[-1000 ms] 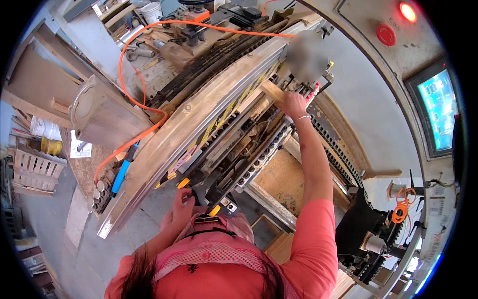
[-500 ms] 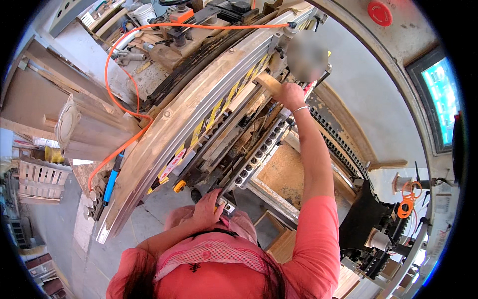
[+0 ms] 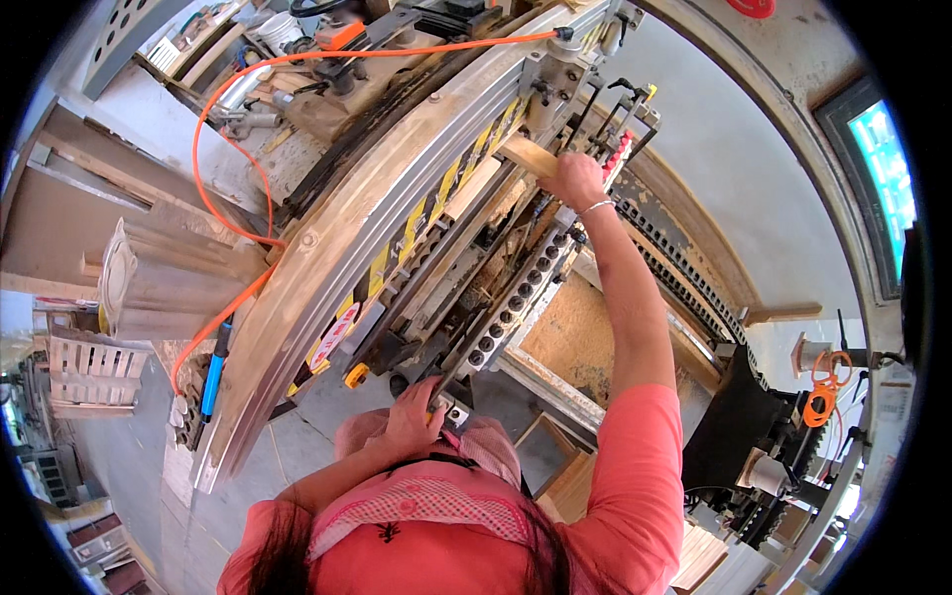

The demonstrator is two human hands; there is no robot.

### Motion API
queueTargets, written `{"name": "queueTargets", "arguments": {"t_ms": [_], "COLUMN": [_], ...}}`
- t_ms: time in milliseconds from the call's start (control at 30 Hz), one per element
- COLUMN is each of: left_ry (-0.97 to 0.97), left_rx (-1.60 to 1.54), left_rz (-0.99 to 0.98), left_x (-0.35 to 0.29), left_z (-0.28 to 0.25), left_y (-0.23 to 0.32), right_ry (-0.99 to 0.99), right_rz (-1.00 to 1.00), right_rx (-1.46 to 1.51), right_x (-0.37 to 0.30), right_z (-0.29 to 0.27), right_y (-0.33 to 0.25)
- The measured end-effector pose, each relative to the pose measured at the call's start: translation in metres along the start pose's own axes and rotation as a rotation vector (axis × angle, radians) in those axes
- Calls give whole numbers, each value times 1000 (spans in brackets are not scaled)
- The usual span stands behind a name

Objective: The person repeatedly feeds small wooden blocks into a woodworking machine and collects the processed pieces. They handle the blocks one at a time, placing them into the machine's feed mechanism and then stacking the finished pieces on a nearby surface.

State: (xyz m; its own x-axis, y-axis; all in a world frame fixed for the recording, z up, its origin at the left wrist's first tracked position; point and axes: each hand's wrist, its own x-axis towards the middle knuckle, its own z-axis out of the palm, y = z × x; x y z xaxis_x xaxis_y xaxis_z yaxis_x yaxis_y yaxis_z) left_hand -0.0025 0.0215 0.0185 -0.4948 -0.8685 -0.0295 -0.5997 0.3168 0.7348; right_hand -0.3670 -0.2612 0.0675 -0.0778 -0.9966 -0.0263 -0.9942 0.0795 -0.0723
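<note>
Reaching out to the far end of the machine, my right hand (image 3: 575, 183) grips one end of a short pale wooden block (image 3: 529, 156). The block lies across the machine near the yellow-and-black striped strip (image 3: 426, 211). Close to my waist, my left hand (image 3: 414, 416) is closed at the near end of the machine's rail, beside a small metal bracket (image 3: 456, 415); what its fingers grip is hidden. Between the hands runs a metal bar with a row of round black knobs (image 3: 513, 303). A second pale wooden strip (image 3: 473, 189) lies along the machine bed.
A long curved wooden beam (image 3: 327, 223) edges the left side, with an orange hose (image 3: 198, 169) looping over it and a blue air tool (image 3: 212, 385) hanging there. A sawdust-covered tray (image 3: 570, 342) is under my right arm. A lit screen (image 3: 881, 183) stands at right.
My view has shifted slightly. My right hand and the wooden block stay at the far end, with the wrist turned a little. My left hand has kept its place.
</note>
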Motion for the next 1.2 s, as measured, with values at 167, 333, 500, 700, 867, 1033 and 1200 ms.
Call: {"name": "queueTargets", "arguments": {"t_ms": [167, 333, 500, 700, 867, 1033, 1200], "left_ry": [15, -23, 13, -10, 5, 58, 13], "left_rx": [-5, -24, -23, -14, -6, -1, 3], "left_rz": [-18, -99, -58, -96, -94, -38, -93], "left_x": [-1, -1, -1, -1, -2, -1, -1], "left_z": [4, 1, 3, 0, 2, 3, 3], "left_y": [-2, 4, 3, 7, 6, 2, 4], "right_ry": [49, 90, 48, 34, 52, 27, 9], "right_rz": [24, 18, 31, 53, 50, 89, 102], "right_rx": [-13, -4, -16, -18, 14, -6, 1], "right_x": [-2, -9, -8, -4, -3, -4, -4], "right_z": [-2, -4, -7, -2, -1, -4, -6], "right_y": [-9, -13, -13, -12, -13, -15, -15]}}
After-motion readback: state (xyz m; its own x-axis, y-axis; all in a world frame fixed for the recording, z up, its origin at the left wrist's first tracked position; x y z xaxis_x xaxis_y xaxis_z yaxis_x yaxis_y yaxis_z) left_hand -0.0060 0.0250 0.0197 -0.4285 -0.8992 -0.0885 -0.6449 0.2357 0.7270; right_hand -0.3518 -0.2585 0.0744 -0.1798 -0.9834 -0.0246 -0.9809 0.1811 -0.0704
